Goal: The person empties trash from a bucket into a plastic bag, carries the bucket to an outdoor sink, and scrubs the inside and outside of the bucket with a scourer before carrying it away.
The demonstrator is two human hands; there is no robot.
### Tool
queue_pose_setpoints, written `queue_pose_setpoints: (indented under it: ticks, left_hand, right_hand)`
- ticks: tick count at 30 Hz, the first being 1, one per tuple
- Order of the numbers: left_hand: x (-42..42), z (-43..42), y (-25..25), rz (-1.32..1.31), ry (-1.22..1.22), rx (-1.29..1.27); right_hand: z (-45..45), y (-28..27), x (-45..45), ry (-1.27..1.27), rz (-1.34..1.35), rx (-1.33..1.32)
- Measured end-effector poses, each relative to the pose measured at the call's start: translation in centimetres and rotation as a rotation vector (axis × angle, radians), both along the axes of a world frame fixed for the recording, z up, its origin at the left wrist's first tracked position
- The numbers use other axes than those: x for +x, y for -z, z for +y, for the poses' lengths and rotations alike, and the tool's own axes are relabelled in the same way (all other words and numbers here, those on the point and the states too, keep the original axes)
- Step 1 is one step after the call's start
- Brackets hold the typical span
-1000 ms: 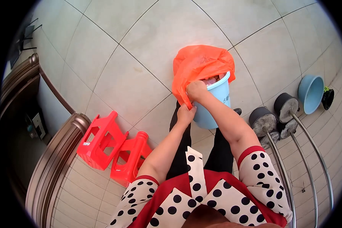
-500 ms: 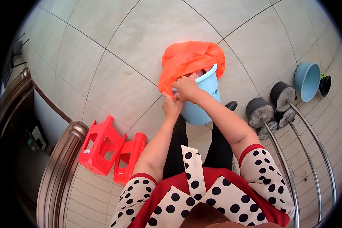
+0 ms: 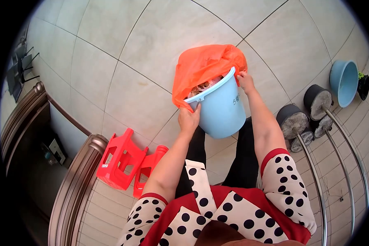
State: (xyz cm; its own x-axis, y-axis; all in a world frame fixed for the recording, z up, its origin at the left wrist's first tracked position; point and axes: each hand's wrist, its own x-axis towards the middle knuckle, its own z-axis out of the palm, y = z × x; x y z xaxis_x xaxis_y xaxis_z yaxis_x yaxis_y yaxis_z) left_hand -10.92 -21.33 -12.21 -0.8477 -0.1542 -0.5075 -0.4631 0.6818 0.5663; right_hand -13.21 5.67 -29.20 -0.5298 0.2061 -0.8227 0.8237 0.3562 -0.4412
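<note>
A light blue bucket [image 3: 221, 112] with dark writing on its side is tilted away from me, low in front of my legs. An orange plastic bag [image 3: 211, 57] covers the far part of its mouth. Inside the rim, pinkish and brown loose contents [image 3: 206, 86] show, too jumbled to name. My left hand [image 3: 189, 119] is closed on the bag's edge at the left of the rim, with the thumb against the bucket. On the right side, my right hand [image 3: 245, 82] pinches the bag's edge beside the rim.
Two red plastic stools [image 3: 121, 162] lie on the tiled floor [image 3: 151, 45] at left, near a brown door frame [image 3: 76, 192]. Metal posts with round dark bases [image 3: 293, 121] lie at right. Beyond them are a blue basin [image 3: 343, 84] and a black bag [image 3: 363, 87].
My right hand has left the bag's left edge beside my left hand and taken hold at the right side of the rim. More of the bucket's contents show.
</note>
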Motion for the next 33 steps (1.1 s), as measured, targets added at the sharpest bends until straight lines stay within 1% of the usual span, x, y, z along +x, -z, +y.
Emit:
queue_pose_setpoints:
  ticks: [2, 3, 5, 6, 7, 8, 10, 11, 14, 15, 17, 18, 21, 24, 27, 30, 31, 33]
  left_hand:
    - [0.5, -0.1, 0.7, -0.035, -0.071, -0.057]
    - [0.6, -0.1, 1.2, -0.048, -0.11, -0.081]
    - [0.5, -0.7, 1.8, -0.073, -0.149, -0.049]
    - [0.4, -1.1, 2.1, -0.086, -0.167, -0.032]
    - [0.0, -1.4, 1.8, -0.186, -0.192, -0.026]
    - [0.0, -1.3, 1.4, -0.187, -0.212, 0.04]
    - [-1.6, -0.3, -0.8, -0.185, -0.254, 0.174]
    - [-1.5, -0.2, -0.7, -0.169, -0.231, 0.18]
    - [-1.5, 0.0, -1.2, -0.433, -0.248, 0.099]
    - [-1.2, 0.3, -1.5, -0.425, -0.257, 0.167]
    - [-0.2, 1.6, -1.9, -0.406, -0.278, 0.303]
    - [0.5, 2.0, -1.7, -0.458, -0.288, 0.323]
    - [2.1, 3.1, -1.2, -0.648, -0.308, 0.35]
    - [2.6, 3.5, -1.3, -0.781, -0.363, 0.345]
    - [1.4, 3.9, -3.1, -0.692, -0.377, 0.379]
    - [-1.9, 4.0, -5.8, -0.796, -0.397, 0.288]
    - [-2.5, 3.9, -6.5, -0.799, -0.407, 0.293]
    - [-1.7, 3.5, -4.8, -0.805, -0.398, 0.326]
  right_hand:
    - [0.0, -0.9, 0.7, 0.07, 0.055, -0.026]
    - [0.3, -0.6, 1.6, 0.184, 0.101, -0.071]
    - [1.4, 0.2, 4.4, 0.406, 0.196, -0.158]
    - [1.7, -0.6, 4.8, 0.486, 0.204, -0.181]
    - [2.2, -2.0, 5.2, 0.566, 0.211, -0.204]
    - [2.7, -3.3, 5.5, 0.646, 0.218, -0.225]
    - [3.6, -6.0, 5.2, 0.704, 0.23, -0.315]
    - [3.9, -7.3, 5.0, 0.731, 0.236, -0.361]
    - [5.9, -10.3, 5.8, 0.728, 0.337, -0.52]
    - [6.5, -11.6, 6.3, 0.687, 0.343, -0.506]
    - [8.3, -13.3, 8.5, 0.701, 0.35, -0.512]
    - [8.9, -14.2, 9.4, 0.706, 0.353, -0.515]
    - [9.8, -17.4, 10.7, 0.827, 0.304, -0.485]
    - [10.2, -18.3, 10.5, 0.704, 0.354, -0.44]
    - [9.9, -18.8, 8.8, 0.619, 0.362, -0.452]
    - [8.8, -19.9, 6.0, 0.361, 0.314, -0.413]
    - [9.1, -20.1, 5.4, 0.229, 0.31, -0.363]
    - [9.6, -20.2, 4.3, -0.043, 0.302, -0.259]
